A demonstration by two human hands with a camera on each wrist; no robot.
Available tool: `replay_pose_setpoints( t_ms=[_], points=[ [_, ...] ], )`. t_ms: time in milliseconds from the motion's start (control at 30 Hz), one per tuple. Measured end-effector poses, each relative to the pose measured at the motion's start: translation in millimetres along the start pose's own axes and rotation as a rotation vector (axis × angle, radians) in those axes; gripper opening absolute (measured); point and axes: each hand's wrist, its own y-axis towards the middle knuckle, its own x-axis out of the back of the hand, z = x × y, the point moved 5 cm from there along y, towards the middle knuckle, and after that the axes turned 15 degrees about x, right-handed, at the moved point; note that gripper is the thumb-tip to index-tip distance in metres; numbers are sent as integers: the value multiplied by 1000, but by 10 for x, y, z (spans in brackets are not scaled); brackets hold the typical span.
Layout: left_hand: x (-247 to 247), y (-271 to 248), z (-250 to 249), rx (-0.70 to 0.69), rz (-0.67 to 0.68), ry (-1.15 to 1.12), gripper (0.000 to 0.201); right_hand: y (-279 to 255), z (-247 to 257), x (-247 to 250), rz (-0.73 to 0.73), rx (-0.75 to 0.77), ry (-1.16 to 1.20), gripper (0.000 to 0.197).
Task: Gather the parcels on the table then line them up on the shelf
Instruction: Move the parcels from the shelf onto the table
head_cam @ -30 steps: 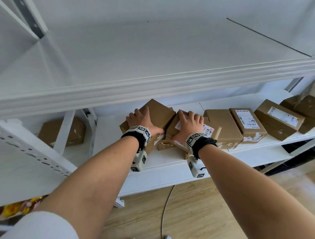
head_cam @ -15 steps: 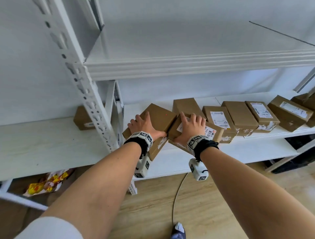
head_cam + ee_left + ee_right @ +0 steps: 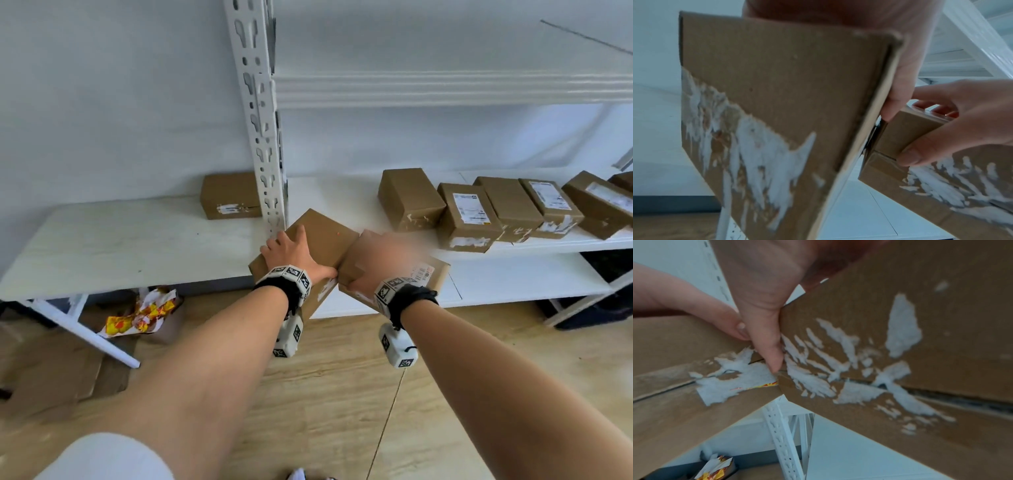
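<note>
My left hand [image 3: 291,248] grips a plain brown parcel [image 3: 325,236] from above, thumb on its right side. My right hand [image 3: 380,262], blurred, grips a second parcel [image 3: 428,274] that has a barcode label. The two parcels touch corner to corner over the front of the shelf board [image 3: 513,284], beside the upright post [image 3: 262,137]. In the left wrist view the left parcel [image 3: 777,105] shows torn white label residue, and the right hand [image 3: 966,123] holds its box [image 3: 908,134]. The right wrist view shows my thumb [image 3: 766,340] on the parcel's edge [image 3: 900,345].
Several parcels [image 3: 466,219] stand in a row on the shelf to the right. One parcel [image 3: 229,195] lies at the back of the white table [image 3: 120,240] on the left. Flattened cardboard [image 3: 51,373] and a yellow wrapper [image 3: 144,315] lie on the wooden floor.
Both hands have drawn their parcels forward and left, away from the row, to the shelf's front edge near the post. The view has pulled back and dropped lower.
</note>
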Motion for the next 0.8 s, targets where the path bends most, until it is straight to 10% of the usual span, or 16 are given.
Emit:
replay_pose_setpoints(
  t_ms=[800],
  points=[
    [369, 647, 2787, 312, -35, -41, 132, 647, 2797, 90, 88, 324, 65, 122]
  ],
)
